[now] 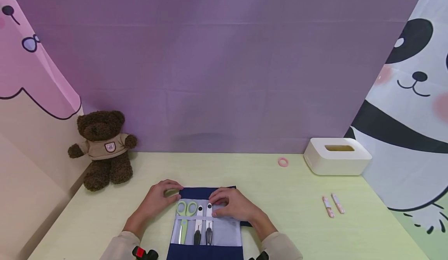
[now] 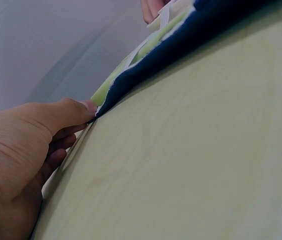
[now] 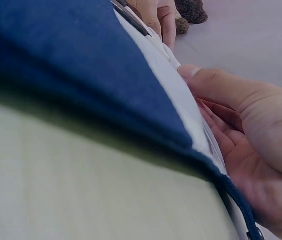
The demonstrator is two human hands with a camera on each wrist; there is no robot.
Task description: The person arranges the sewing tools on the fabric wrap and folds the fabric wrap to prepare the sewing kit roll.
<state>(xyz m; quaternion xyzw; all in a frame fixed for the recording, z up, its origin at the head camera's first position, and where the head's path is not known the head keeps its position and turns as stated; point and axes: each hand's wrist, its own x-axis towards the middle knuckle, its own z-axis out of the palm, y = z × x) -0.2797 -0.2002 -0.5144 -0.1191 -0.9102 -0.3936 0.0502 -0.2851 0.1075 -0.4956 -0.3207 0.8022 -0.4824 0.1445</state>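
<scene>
Closest to me, the navy tool roll (image 1: 206, 229) lies spread flat on the pale green bench (image 1: 105, 213), right at the near edge between my forearms. Inside it I've got a grey lining with an elastic band running across, and under that band sit the green-handled scissors (image 1: 184, 217) and two slim silver tools with dark grips (image 1: 203, 225), side by side, handles pointing away from me for the scissors.

My left hand (image 1: 159, 199) is at the roll's upper left corner; in the left wrist view the thumb (image 2: 66, 112) presses on the fabric edge with the fingers curled beneath, so it's pinching that corner. My right hand (image 1: 233, 205) lies over the upper right part of the roll, fingertips next to the silver tools; the right wrist view shows the thumb (image 3: 216, 82) on top of the lining and the fingers under it, gripping the cloth.

Further out: a brown teddy bear (image 1: 103, 147) at back left, a white tissue box (image 1: 336, 156) at back right, a pink ring (image 1: 283, 161) just beside it, and two small sticks (image 1: 333, 205) well off to the right.
</scene>
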